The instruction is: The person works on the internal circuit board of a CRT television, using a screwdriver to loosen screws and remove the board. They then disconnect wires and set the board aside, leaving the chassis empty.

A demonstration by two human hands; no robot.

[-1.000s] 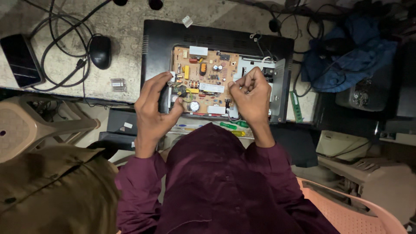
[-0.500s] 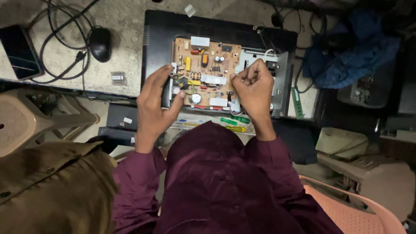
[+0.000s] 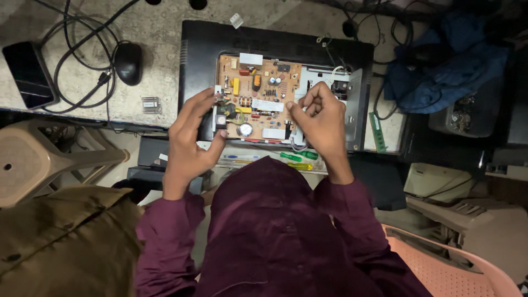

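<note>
A tan circuit board [image 3: 263, 96] with several small components lies in the open back of a black monitor casing [image 3: 275, 44] on the bench. My left hand [image 3: 190, 144] grips the board's left edge, thumb by a dark component and fingers stretched up along the edge. At the board's right edge my right hand [image 3: 320, 124] has its fingers curled and its thumb pressed on the board, next to a grey metal shield [image 3: 355, 104]. White wires [image 3: 294, 144] hang below that hand. What the curled fingers pinch is hidden.
A black mouse [image 3: 127, 61], a dark phone [image 3: 28, 74] and tangled cables lie at the left. Green and yellow screwdrivers [image 3: 297, 159] rest at the bench's front edge. A blue cloth [image 3: 445, 71] is at the right, a beige stool [image 3: 33, 159] lower left, and a pink chair [image 3: 456, 264] behind.
My left hand has loosened from around the dark component and its fingers now stretch along the board's left edge. The right hand stays pinched at the right edge.
</note>
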